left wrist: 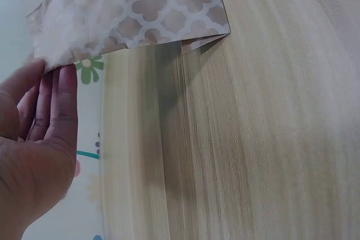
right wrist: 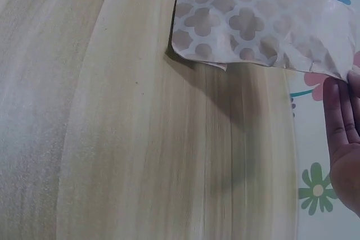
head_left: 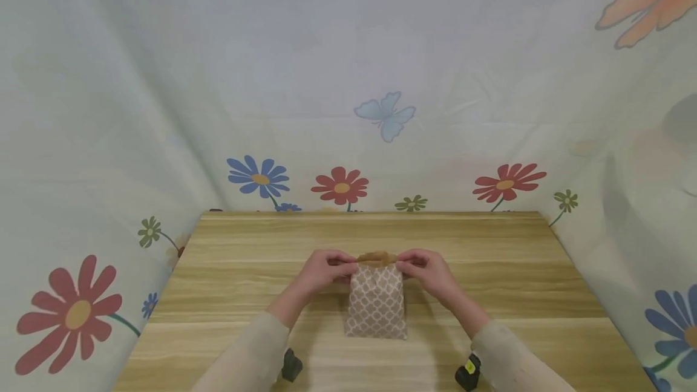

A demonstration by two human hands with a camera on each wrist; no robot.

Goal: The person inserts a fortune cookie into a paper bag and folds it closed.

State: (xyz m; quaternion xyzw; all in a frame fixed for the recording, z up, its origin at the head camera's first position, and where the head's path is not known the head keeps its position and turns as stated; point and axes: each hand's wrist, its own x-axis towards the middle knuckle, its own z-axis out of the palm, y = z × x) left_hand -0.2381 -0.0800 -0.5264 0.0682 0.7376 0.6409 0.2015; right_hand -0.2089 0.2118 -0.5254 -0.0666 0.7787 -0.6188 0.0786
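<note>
A paper bag (head_left: 376,304) with a white lattice pattern on tan stands upright on the table, its brown inside (head_left: 376,257) showing at the top. My left hand (head_left: 325,271) pinches the left corner of the bag's mouth between thumb and fingers. At the opposite corner my right hand (head_left: 430,270) pinches the rim in the same way. In the left wrist view, the left hand (left wrist: 42,122) grips the paper's edge, and a side fold shows near the bottom. The right wrist view has the right hand (right wrist: 346,139) at the crumpled top edge. What the bag contains is hidden.
The wood-grain table (head_left: 245,241) extends around the bag. Behind and beside it hangs a pale cloth (head_left: 305,77) printed with flowers and butterflies. Dark devices sit at the left wrist (head_left: 291,365) and right wrist (head_left: 468,372).
</note>
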